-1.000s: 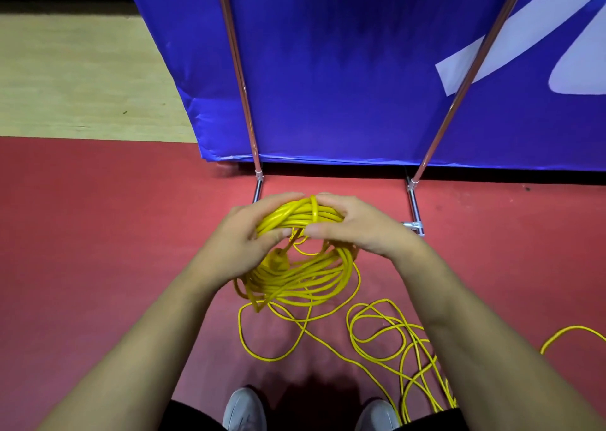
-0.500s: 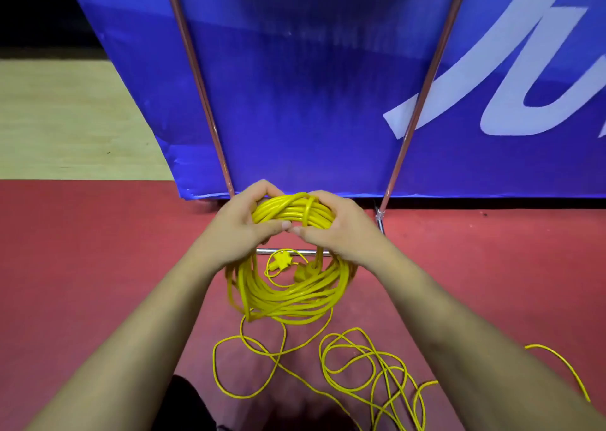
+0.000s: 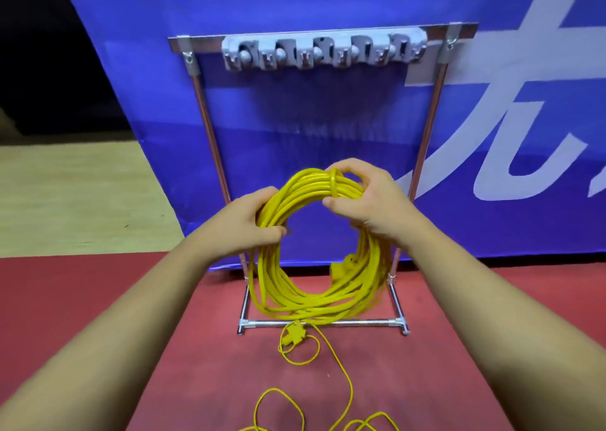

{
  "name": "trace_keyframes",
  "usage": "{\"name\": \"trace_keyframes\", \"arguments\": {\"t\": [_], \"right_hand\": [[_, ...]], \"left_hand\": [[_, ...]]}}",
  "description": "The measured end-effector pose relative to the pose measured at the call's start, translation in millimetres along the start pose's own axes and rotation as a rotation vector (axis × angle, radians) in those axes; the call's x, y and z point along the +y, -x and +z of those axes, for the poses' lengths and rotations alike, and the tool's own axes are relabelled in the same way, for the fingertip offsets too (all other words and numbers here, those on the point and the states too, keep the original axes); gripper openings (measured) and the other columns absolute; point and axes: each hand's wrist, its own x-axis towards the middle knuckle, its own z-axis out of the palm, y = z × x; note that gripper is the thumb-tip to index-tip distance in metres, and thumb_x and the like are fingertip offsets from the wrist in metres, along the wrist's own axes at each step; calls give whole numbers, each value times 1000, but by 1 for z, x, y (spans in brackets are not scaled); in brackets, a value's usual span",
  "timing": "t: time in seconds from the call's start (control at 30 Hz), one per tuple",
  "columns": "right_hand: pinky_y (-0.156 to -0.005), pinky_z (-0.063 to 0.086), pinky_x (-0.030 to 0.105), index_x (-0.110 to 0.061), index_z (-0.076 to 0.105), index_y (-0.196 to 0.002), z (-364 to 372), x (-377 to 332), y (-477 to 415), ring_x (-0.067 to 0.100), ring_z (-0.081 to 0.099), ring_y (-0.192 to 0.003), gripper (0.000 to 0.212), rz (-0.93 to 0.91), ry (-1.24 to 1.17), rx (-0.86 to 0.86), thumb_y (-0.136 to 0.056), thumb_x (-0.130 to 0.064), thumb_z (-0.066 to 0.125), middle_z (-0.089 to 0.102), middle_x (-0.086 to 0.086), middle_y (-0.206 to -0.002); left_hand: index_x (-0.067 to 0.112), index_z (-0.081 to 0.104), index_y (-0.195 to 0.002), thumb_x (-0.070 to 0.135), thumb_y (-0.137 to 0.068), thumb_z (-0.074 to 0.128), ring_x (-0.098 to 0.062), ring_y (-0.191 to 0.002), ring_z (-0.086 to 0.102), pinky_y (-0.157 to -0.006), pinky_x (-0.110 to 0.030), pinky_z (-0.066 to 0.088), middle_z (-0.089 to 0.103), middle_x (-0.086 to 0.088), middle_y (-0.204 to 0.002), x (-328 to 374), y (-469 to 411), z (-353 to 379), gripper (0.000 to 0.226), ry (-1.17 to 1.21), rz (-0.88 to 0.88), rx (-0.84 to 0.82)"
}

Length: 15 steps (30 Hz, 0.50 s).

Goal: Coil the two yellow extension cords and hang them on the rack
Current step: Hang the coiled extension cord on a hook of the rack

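Coiled yellow cord held upright mid-view in front of the rack, lowest loops down at the rack's base bar; touching it or just clear, cannot tell. Left grip curled round the bundle at 10 o'clock, thumb and fingers closed over the strands. Right grip clamped on the bundle at 1 o'clock, beside one turn wrapped crosswise round it; fingertips hidden behind the strands. Yellow connector tucked among the loops at 4 o'clock, blurred. Hook strip on the rack's top bar at 12 o'clock, hook shapes hard to make out. Loose yellow cord on the red floor at 6 o'clock, plug just before the base bar, loops cut off by the bottom edge; joined to the coil or not, cannot tell. Blue banner behind, white lettering cut off at 3 o'clock.
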Motion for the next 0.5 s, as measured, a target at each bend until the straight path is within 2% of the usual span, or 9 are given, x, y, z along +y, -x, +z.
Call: {"name": "trace_keyframes", "arguments": {"t": [0.1,0.2,0.3,0.4,0.5], "right_hand": [[-47,40,35,-22,63,-101,1,-8,-25,20,41,-50,27,-24,-32,53,-79,-14,75,55,5,-65],[-49,39,27,-19,64,-103,3,-17,-55,13,43,-47,26,-94,11,100,-80,-11,74,57,-6,-64],[-59,42,23,-20,64,-107,4,-29,-91,0,49,-52,29,-171,96,157,-80,-14,74,61,-11,-69],[-63,45,24,-34,59,-118,8,-42,-128,1,53,-58,44,-245,108,183,-80,-19,73,66,-4,-85],[-63,45,25,-37,58,-116,14,-51,-166,5,51,-59,40,-296,141,195,-81,-20,71,68,-1,-91]], "left_hand": [[25,52,-107,19,-75,68,-24,-90,69,-83,-49,54,72,-1,-93,-1,-10,-30,36,20,23,8],[28,44,-116,13,-76,64,-31,-79,66,-75,-50,55,68,-6,-86,4,-24,-62,47,39,91,70],[30,46,-115,4,-80,61,-38,-74,56,-70,-46,53,63,-12,-85,14,-42,-96,47,-20,169,172],[34,47,-117,4,-81,60,-34,-74,57,-71,-43,53,63,-9,-86,16,-63,-133,48,-100,195,228],[39,48,-119,11,-80,60,-32,-77,61,-73,-41,55,66,-4,-88,13,-85,-169,50,-166,184,260]]}}
